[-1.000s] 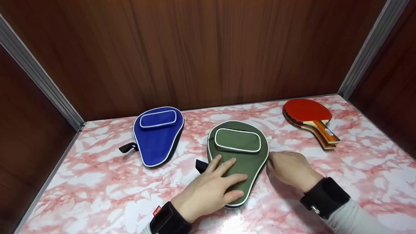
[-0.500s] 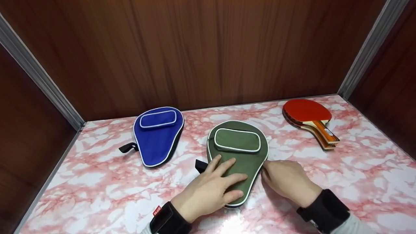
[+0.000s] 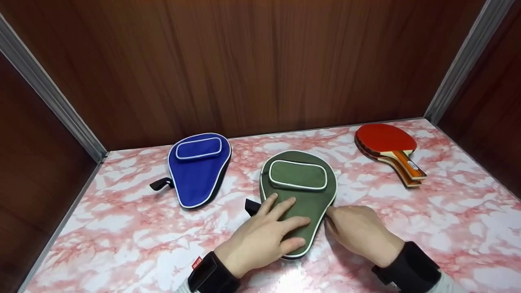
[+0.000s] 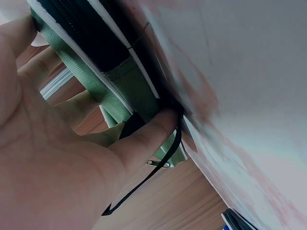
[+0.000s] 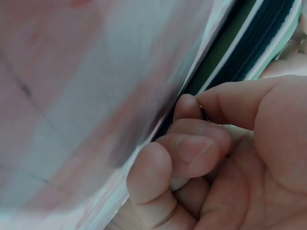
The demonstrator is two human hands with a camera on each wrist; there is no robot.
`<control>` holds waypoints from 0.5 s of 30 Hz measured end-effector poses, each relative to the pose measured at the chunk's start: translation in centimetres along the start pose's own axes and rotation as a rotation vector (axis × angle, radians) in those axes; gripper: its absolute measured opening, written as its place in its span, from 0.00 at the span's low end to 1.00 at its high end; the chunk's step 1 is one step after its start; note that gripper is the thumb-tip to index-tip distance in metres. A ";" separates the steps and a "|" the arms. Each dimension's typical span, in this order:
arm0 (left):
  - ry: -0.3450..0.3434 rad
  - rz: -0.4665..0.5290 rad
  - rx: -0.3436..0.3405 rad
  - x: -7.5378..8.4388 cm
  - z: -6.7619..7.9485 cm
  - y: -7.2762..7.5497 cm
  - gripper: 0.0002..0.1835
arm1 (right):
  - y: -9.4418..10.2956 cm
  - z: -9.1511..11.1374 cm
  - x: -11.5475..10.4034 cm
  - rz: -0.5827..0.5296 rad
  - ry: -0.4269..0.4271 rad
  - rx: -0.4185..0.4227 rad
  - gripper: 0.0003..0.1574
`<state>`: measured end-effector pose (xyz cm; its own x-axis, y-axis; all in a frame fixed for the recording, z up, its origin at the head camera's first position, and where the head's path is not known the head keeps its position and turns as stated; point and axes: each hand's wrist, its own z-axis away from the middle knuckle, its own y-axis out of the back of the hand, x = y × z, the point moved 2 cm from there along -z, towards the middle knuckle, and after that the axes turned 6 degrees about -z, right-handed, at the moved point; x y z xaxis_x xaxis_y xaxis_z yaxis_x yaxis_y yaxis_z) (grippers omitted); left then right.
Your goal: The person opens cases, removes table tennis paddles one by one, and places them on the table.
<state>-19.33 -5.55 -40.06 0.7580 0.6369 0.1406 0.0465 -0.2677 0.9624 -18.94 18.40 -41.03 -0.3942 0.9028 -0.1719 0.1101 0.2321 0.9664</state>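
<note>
A green table tennis bat case [image 3: 314, 201] with white piping lies flat, its rounded end and raised pocket [image 3: 298, 175] away from me. My left hand [image 3: 260, 242] rests on its lower half, fingers spread and straight. By that hand's little-finger side a black strap [image 3: 252, 206] sticks out, seen as a loop in the left wrist view. My right hand [image 3: 360, 232] is at the case's right edge, thumb and forefinger pinching a small dark zip pull [image 5: 204, 112]. In the right wrist view the zip [image 5: 254, 45] beyond those fingertips looks closed.
A blue bat case [image 3: 195, 179] with a black strap [image 3: 160, 184] lies at the back left. Two stacked table tennis bats [image 3: 386, 138], the upper one red, lie at the back right. Wood-grain panels [image 3: 260, 69] wall in the pink marbled table [image 3: 134, 228].
My right hand has slid along the green case's right edge towards me, from its wide part to the narrowing side. The left hand and the other things stay in place.
</note>
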 end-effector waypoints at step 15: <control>0.006 -0.009 -0.004 0.0 0.0 -0.1 0.24 | 0.4 0.4 -0.6 -0.041 0.151 -0.020 0.16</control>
<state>-19.33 -5.51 -40.15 0.7539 0.6434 0.1331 0.0508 -0.2590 0.9645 -18.28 18.09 -40.59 -0.5306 0.8278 -0.1820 0.0738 0.2591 0.9630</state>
